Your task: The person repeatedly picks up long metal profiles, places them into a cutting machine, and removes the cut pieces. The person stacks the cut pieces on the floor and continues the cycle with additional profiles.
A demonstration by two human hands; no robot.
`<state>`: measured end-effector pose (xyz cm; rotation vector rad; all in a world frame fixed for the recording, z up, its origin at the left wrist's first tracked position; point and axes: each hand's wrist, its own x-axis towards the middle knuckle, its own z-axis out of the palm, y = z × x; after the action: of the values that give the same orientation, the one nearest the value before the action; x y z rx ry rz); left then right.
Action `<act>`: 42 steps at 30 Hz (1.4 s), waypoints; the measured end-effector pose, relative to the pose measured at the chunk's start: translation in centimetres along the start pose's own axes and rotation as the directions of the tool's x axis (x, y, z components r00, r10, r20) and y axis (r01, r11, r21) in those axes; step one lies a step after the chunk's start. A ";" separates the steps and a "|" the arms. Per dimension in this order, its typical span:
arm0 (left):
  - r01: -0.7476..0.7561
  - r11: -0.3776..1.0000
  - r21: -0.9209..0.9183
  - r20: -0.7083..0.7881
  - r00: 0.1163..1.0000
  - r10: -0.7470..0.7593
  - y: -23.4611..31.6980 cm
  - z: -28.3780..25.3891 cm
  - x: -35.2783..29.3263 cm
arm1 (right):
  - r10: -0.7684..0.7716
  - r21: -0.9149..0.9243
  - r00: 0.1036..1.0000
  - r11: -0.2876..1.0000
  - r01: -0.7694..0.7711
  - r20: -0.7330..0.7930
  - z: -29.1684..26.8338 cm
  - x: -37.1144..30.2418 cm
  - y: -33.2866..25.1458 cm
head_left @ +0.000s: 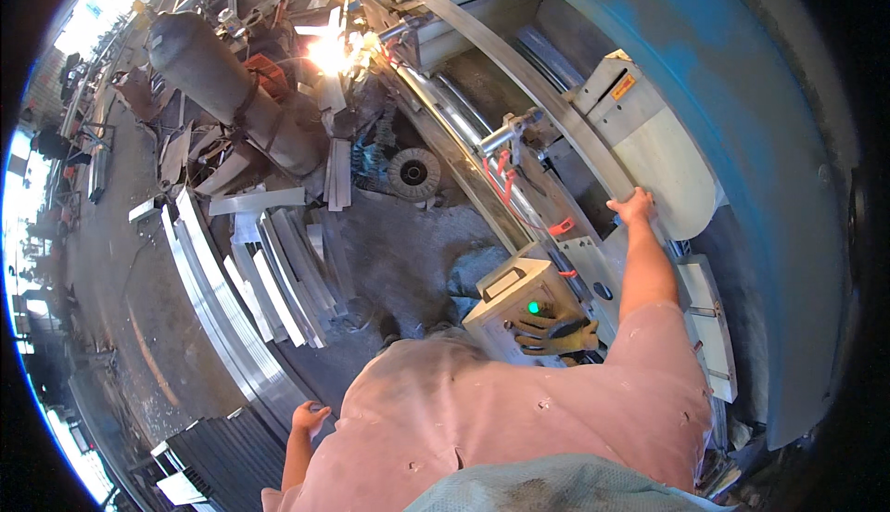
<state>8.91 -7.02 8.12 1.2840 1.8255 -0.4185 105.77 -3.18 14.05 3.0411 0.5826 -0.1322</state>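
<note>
My right hand (635,207) reaches forward to the machine on the right. Its fingers are bent over the near end of a long, flat metal strip (547,95), which runs away along the machine bed. My left hand (311,416) hangs low at my left side, fingers loosely curled and apart, with nothing visible in it. It is nearest to the long, pale metal strips (236,331) on the floor. Between my arms, a beige control box (514,299) with a lit green button carries a yellow and black work glove (556,334).
A big blue machine frame (742,113) arches over the right side. Red clips (562,226) and a shiny rod (459,121) line the bed. Farther left lie a grey gas cylinder (222,76), a round slotted disc (413,174), scrap metal and a bright glare.
</note>
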 end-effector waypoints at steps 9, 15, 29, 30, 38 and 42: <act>0.002 1.000 0.018 0.021 1.000 -0.003 2.6 -0.5 -0.5 | 0.040 -0.218 0.995 0.976 -0.019 0.091 0.7 0.4 -2.0; -0.034 0.997 0.063 0.028 0.999 0.032 3.7 -2.2 0.6 | 0.095 -0.162 0.995 0.983 -0.092 0.013 0.6 -0.3 -1.9; -0.336 0.877 0.344 0.251 0.933 0.259 8.9 -6.1 10.7 | -0.024 0.461 0.932 0.864 0.200 -0.361 8.1 -27.1 12.6; -0.368 0.872 0.323 0.248 0.922 0.297 8.8 -6.9 12.2 | 0.106 0.494 0.943 0.867 0.067 -0.315 9.1 -30.3 14.8; -0.781 0.533 0.325 0.497 0.621 0.606 11.4 -9.5 26.3 | 0.575 0.291 0.792 0.737 -0.610 0.203 14.5 -67.4 25.2; -0.852 0.274 0.446 0.652 0.519 0.552 15.8 -9.9 28.3 | 0.588 0.011 0.451 0.601 -0.800 0.671 16.3 -85.7 21.1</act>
<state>15.19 23.44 -5.33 2.2520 0.4884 -0.8475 32.98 -55.15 6.21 2.9135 -0.8669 -1.2191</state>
